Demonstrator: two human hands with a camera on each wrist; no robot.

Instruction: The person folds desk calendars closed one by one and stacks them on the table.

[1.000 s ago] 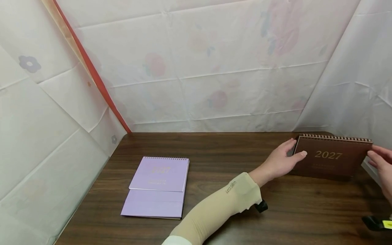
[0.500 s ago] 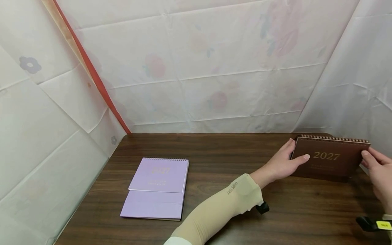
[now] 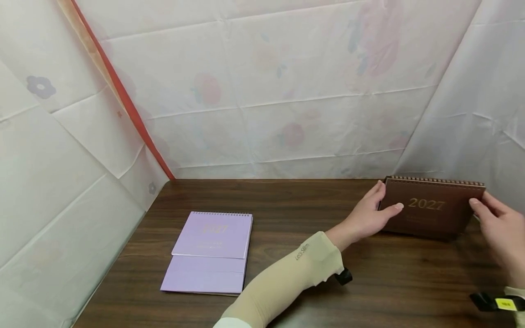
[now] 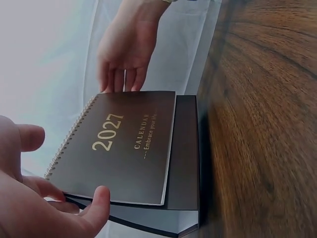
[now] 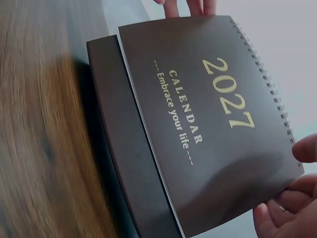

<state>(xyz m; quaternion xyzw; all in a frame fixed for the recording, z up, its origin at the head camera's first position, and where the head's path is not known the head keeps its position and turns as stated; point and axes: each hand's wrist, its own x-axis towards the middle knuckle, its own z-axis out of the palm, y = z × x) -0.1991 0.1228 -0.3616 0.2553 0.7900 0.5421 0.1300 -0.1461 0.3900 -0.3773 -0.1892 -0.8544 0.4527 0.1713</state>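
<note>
A brown spiral-bound desk calendar (image 3: 426, 209) marked 2027 stands tented at the table's right rear, its cover facing me. My left hand (image 3: 367, 214) grips its left side, thumb on the front cover and fingers at the edge and behind. At the upper right corner my right hand (image 3: 500, 228) pinches the calendar, thumb in front, fingers behind. The left wrist view shows the calendar's open hollow side near the left hand (image 4: 59, 203). Gold lettering reads "CALENDAR" on the cover in the right wrist view, where the right hand (image 5: 292, 203) holds the spiral-side corner.
A purple 2027 desk calendar (image 3: 213, 232) lies on the left part of the dark wood table (image 3: 295, 205). White printed cloth (image 3: 254, 91) hangs behind and at both sides. A red strip (image 3: 123, 91) runs down the left corner.
Both hands have shifted left with the brown calendar between them. My right hand has come further into view. The purple calendar stays where it was.
</note>
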